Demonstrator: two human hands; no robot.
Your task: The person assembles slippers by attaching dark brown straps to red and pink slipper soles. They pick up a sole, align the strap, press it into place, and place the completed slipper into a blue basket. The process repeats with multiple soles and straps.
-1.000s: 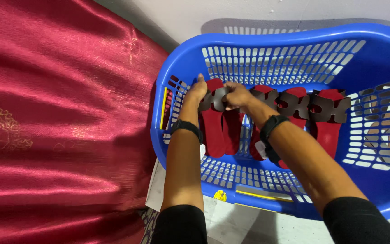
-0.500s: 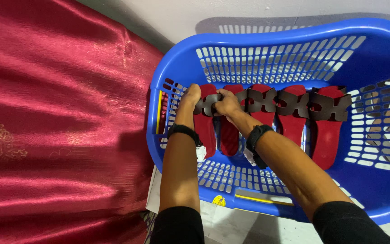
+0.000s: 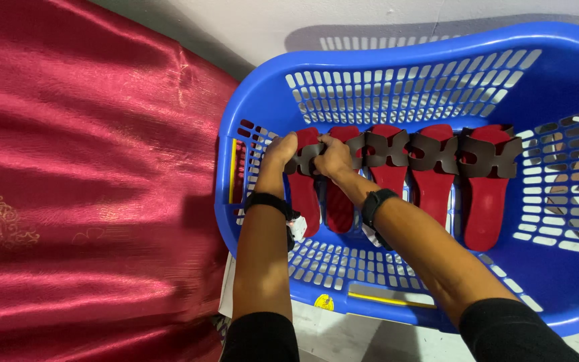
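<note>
Inside a blue plastic laundry basket (image 3: 397,87) several red sandals with dark grey straps stand in a row on their sides. My left hand (image 3: 281,151) grips the leftmost sandal (image 3: 305,194) at its strap, close to the basket's left wall. My right hand (image 3: 334,157) pinches the strap of the second sandal (image 3: 340,201) right beside it. Three more sandals (image 3: 437,181) line up to the right, untouched. Both wrists wear black bands.
A shiny red cloth (image 3: 82,181) with gold embroidery covers everything left of the basket. A pale wall (image 3: 316,20) runs behind. Pale floor (image 3: 343,335) shows under the basket's near rim, which carries a yellow sticker (image 3: 325,303).
Both hands have stayed on the two leftmost sandals, shifting them slightly left. The view has drifted, so more of the sandal row shows on the right.
</note>
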